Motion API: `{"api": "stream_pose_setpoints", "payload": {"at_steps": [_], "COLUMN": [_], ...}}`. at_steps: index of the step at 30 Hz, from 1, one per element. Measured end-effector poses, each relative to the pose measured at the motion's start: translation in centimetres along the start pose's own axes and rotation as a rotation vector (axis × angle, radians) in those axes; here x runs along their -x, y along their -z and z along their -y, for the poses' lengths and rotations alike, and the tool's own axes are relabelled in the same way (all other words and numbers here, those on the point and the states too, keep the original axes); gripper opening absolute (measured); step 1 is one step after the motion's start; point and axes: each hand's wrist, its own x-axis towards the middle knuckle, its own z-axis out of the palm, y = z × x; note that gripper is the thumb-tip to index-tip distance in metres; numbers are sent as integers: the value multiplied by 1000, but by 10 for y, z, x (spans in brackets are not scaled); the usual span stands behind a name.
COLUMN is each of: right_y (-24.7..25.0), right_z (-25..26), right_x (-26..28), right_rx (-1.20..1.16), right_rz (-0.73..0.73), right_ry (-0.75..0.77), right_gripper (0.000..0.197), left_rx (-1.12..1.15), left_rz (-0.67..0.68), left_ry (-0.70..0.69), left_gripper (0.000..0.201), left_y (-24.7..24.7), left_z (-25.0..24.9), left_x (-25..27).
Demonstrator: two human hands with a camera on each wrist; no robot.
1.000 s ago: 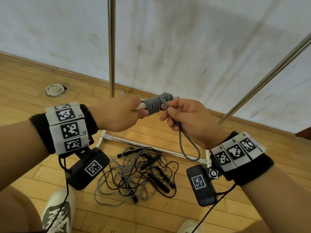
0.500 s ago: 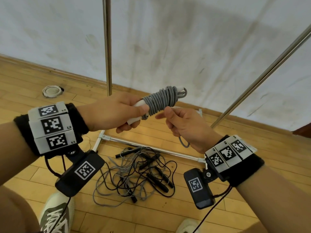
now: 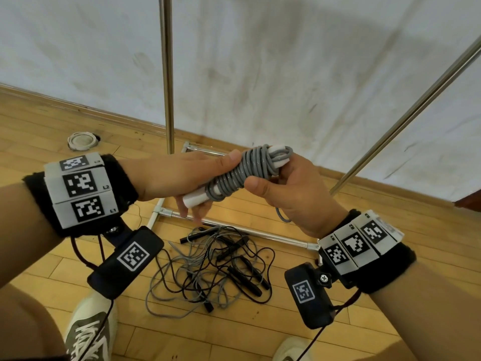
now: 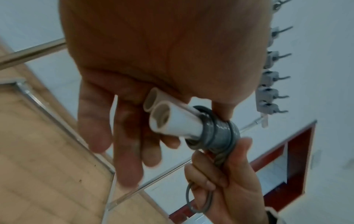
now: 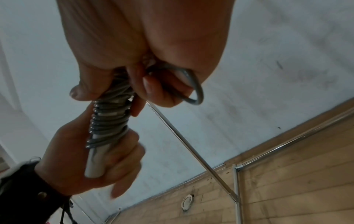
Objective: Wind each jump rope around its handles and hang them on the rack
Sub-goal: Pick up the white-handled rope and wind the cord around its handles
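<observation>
Midway through the job, the grey jump rope (image 3: 242, 175) sat wound in tight coils round its paired white handles (image 3: 194, 200), held at chest height in front of the rack (image 3: 166, 74); the left hand (image 3: 177, 175) pinched the coils between thumb and forefinger, its other fingers (image 4: 126, 151) hanging loosely extended below the handle ends; the right hand (image 3: 294, 194) was curled round the far end of the bundle, a short loop of spare cord (image 5: 193, 91) trapped under its fingers. On the floor at six o'clock from the hands lay a tangle of black and grey ropes (image 3: 216, 267), not yet wound. The cord looked light, smooth and springy, likely to uncoil if let go, so the sound hold appeared to be across the wraps themselves, with the stiff handles as a core; the free loop seemed the natural part to slip over a hook (image 4: 275, 110), a row of which showed at two o'clock in the left-wrist view.
</observation>
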Motion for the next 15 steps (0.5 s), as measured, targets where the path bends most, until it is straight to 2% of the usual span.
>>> {"api": "stream_pose_setpoints", "payload": {"at_steps": [3, 4, 6, 8, 10, 12, 15], "right_y": [-4, -6, -12, -19, -22, -21, -12], "right_z": [0, -1, -2, -4, -5, -3, 1], "right_x": [0, -1, -2, -2, -2, -3, -6], "right_rx": [13, 21, 24, 43, 133, 213, 281], "right_rz": [-36, -44, -33, 9, 18, 43, 154], "right_ry": [-3, -4, -11, -21, -46, -68, -97], "right_gripper": [28, 33, 52, 59, 55, 41, 33], "left_rx": [-108, -96, -14, 43, 38, 21, -80], "left_rz": [-277, -305, -221, -129, -121, -135, -208], "left_ry": [-151, -170, -176, -162, -152, -143, -114], "left_gripper": [55, 54, 61, 62, 58, 53, 62], "left_y": [0, -1, -7, -16, -19, -18, -14], "left_z": [-3, -5, -6, -5, -2, -1, 4], "left_x": [-2, -2, -2, -1, -4, -6, -9]}}
